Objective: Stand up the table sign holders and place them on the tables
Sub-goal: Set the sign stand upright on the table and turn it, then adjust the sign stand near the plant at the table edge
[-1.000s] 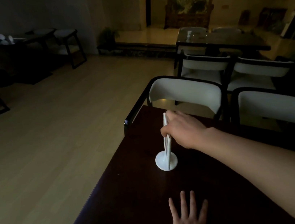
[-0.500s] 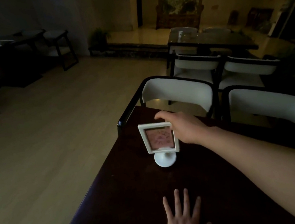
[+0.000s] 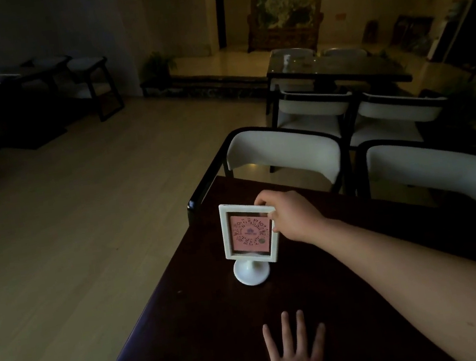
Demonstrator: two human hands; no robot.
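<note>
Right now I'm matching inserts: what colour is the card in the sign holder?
Pink, with a dark QR-like pattern, in the white sign holder; head view.

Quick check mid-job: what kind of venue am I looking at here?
Probably a restaurant dining room, dimly lit: several dark tables with matching white-backed chairs, and a white table sign holder showing what looks like a QR code card, held by the right hand.

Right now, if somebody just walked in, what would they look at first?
Probably the white sign holder, standing upright on its round foot near the left edge of the dark table, with a pink card inside. The right hand grips its top right corner, and the left hand lies flat on the table nearer the camera. Behind it, white-backed chairs glow in the dim room.
</note>
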